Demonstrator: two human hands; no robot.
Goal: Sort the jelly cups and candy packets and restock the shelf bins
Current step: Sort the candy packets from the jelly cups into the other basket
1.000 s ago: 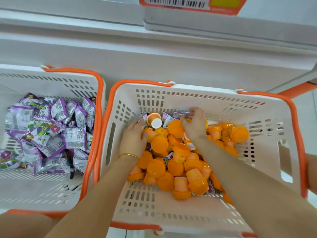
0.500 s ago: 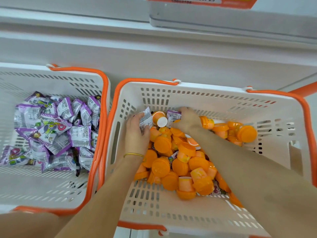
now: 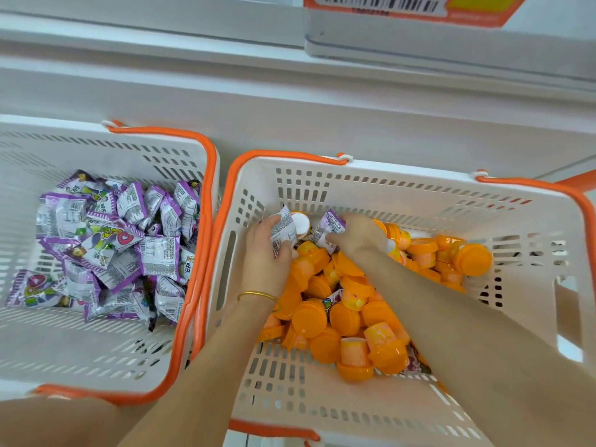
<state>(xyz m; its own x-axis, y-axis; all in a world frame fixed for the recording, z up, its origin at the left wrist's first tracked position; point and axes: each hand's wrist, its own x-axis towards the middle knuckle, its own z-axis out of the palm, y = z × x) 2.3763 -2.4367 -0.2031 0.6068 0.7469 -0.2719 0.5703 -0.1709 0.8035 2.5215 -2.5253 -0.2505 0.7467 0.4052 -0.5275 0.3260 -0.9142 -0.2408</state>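
Two white baskets with orange rims stand side by side. The left basket (image 3: 180, 356) holds a heap of purple candy packets (image 3: 109, 250). The right basket (image 3: 371, 185) holds a pile of orange jelly cups (image 3: 342, 311), with a few purple packets showing among them. My left hand (image 3: 264, 256), with a gold bangle on the wrist, grips a silver-purple candy packet (image 3: 285, 232) at the pile's far left. My right hand (image 3: 354, 235) pinches another purple packet (image 3: 327, 225) at the far side of the pile.
A white shelf ledge (image 3: 290, 101) runs behind both baskets. Above it hangs an orange price label with a barcode (image 3: 387, 4). An orange rim of a further basket (image 3: 577, 182) shows at the far right.
Both hands have dug into the far side of the cup pile and each has lifted out a purple packet. The view has shifted slightly to the left.
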